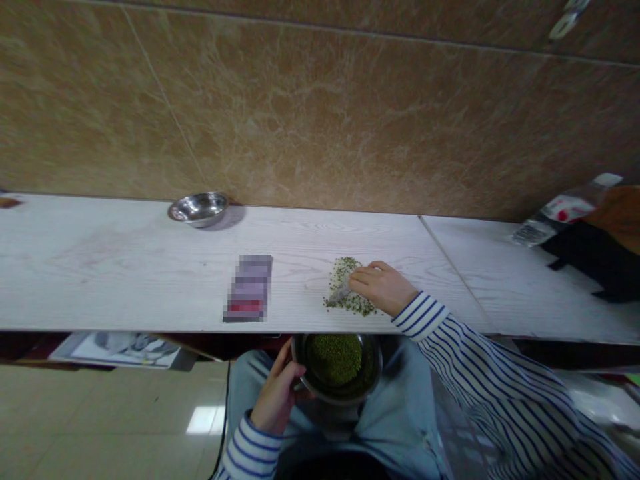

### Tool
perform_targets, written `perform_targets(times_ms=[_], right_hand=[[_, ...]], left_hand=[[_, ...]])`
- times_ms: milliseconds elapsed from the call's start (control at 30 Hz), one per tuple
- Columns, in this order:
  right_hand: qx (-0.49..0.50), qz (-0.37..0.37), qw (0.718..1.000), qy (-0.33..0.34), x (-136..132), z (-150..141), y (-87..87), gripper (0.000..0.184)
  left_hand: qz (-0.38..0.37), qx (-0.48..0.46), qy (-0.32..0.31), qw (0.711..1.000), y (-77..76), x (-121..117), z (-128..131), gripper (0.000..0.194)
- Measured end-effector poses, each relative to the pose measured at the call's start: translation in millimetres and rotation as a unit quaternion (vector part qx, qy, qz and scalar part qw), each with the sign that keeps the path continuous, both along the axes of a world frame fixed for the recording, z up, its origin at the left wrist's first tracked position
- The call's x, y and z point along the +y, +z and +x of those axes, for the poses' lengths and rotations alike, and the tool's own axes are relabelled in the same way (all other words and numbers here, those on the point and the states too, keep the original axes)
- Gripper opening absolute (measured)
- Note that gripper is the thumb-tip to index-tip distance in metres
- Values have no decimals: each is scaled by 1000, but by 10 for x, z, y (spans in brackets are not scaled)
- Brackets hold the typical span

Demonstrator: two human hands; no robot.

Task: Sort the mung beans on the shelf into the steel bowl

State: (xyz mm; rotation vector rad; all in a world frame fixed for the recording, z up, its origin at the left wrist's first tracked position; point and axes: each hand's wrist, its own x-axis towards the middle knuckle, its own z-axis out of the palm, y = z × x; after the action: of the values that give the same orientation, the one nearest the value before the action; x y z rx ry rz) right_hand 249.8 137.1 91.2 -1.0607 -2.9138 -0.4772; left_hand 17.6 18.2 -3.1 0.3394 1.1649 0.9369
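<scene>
My left hand [283, 390] grips the left rim of a metal bowl [376, 373], fingers underneath and thumb over the edge. The bowl stands at my lap, just below the front edge of the table. Inside lie many small green beans [337, 360], which look like mung beans. On the tabletop, my right hand [383, 287] is closed over a thin spread of green beans and white grains [345, 267]. From its fingertips a small greyish object [340, 293] reaches down into the grains; its kind is unclear.
A shallow, shiny metal bowl [199, 210] stands by the wall at the back left. A phone-like flat object [249, 288], blurred out, lies left of the grains. At the far right are a clear plastic bottle [565, 210] and a black item [595, 253]. Papers [120, 350] sit under the tabletop.
</scene>
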Motion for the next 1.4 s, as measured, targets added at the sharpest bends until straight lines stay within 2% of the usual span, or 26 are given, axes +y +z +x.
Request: perform_targets(times_ms=[300,533,700,1033,1400], right_hand=[[13,38,999,-20,-209,7,-38,15],[36,49,998,-36,-259,32,-38,14],[72,58,993,-72,-345,37,-9,17],[138,21,985,-98,-714,-15,-105,21],[149,4,984,-97,-866,115,-105,22]], left_hand=[[12,2,-4,1000,-9,-20,27,60],[23,-1,2,1000,34,-45,10,58],[23,-2,3,1000,34,-39,7,58],[17,-8,8,1000,47,-44,-2,60],[17,-5,3,1000,4,-40,-22,62]])
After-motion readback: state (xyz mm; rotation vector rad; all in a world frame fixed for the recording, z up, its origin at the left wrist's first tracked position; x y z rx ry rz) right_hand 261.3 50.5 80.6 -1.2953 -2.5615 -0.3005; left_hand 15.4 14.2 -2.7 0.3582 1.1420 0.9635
